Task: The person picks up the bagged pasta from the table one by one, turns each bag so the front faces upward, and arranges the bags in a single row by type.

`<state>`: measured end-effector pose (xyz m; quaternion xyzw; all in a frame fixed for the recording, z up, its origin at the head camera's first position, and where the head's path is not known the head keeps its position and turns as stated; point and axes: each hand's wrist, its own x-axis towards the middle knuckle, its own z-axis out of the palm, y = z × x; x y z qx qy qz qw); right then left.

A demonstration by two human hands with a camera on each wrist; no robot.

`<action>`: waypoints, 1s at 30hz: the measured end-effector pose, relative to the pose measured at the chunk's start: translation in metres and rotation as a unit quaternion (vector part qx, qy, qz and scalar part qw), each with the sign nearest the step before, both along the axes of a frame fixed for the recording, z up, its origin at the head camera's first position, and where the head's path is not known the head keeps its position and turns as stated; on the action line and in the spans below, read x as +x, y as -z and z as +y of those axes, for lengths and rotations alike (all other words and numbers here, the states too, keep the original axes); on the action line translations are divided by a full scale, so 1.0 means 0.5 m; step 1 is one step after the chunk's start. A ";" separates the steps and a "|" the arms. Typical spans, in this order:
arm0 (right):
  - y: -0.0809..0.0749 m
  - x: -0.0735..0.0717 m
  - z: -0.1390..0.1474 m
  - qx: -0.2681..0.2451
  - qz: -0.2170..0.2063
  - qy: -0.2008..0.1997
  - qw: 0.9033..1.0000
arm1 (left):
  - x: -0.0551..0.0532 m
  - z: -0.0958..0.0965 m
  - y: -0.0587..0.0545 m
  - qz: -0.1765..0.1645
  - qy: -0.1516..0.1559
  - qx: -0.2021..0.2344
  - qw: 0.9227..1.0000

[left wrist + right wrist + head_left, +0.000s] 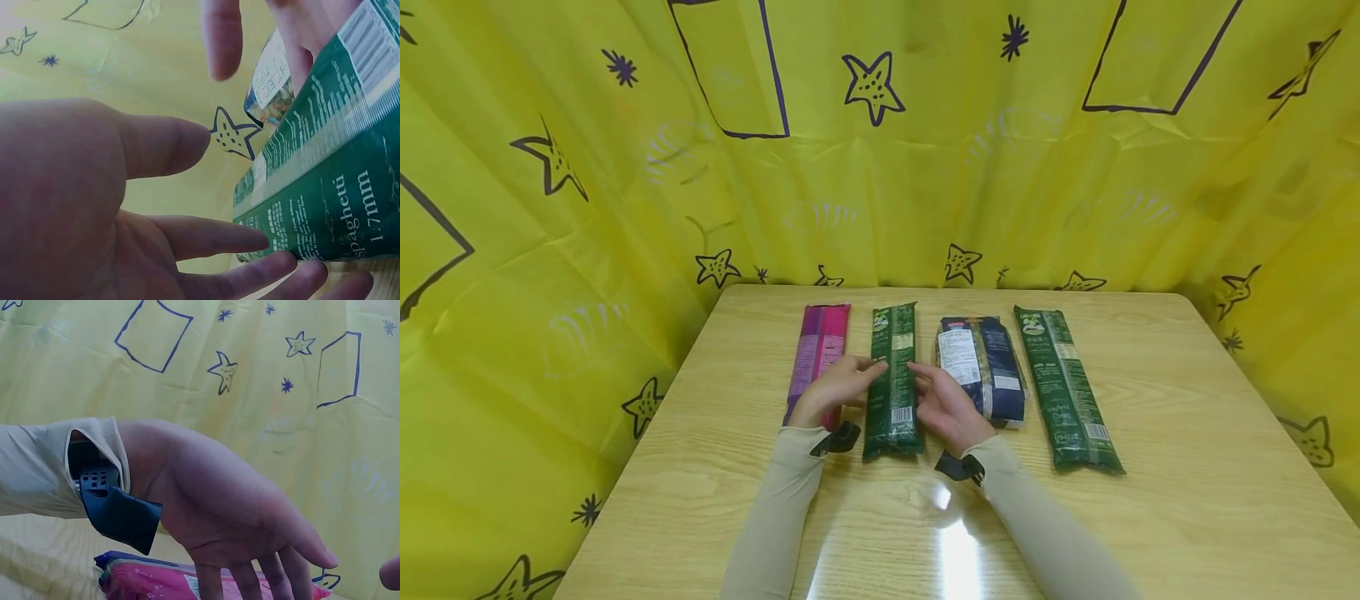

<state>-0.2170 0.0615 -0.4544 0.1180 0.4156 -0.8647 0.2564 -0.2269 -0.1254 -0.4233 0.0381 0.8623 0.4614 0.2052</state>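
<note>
The left hand (838,387) and the right hand (951,408) sit either side of a green spaghetti pack (892,392), fingers loose and extended, with neither curled round it. In the left wrist view, the left thumb (175,147) stands apart from the wrapper while the fingertips (278,262) meet its lower edge; whether they press on it or merely reach it, I cannot tell. The pack lies between the hands, its long side pointing away from the person and its barcode end nearest the sleeves.

Beyond the left hand, and partly behind it, lies a pink and purple pack (820,342); past the right hand come a dark blue pack (988,371) and then a second green pack (1067,392), well apart from the grip. All lie on the wooden table (692,500), with a yellow curtain (872,192) behind.

With so little hold, the green spaghetti pack could slide or twist if one side pushes harder than the other — the wrapper looks slick. If only its middle were held, an end might dip. The neighbours are close too — a wide sweep of either hand could nudge the pink and purple pack or the dark blue pack.
</note>
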 end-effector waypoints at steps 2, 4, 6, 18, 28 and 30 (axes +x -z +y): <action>-0.002 0.001 0.001 0.003 0.003 -0.001 1.000 | 0.001 0.002 -0.002 0.001 0.008 -0.012 1.000; -0.005 0.002 0.002 0.001 0.003 0.000 1.000 | 0.001 0.005 -0.003 -0.001 0.013 -0.013 1.000; -0.008 0.003 0.004 0.002 0.006 0.000 1.000 | 0.000 0.008 -0.003 -0.004 0.019 -0.009 1.000; -0.028 0.009 0.009 0.015 0.017 0.014 1.000 | -0.001 0.023 0.010 -0.020 0.031 0.050 0.998; -0.045 0.013 0.014 0.050 0.047 0.004 0.998 | -0.005 0.031 0.012 -0.053 0.037 0.104 0.992; -0.047 0.013 0.014 0.054 0.045 0.010 0.997 | -0.006 0.032 0.012 -0.057 0.037 0.109 0.992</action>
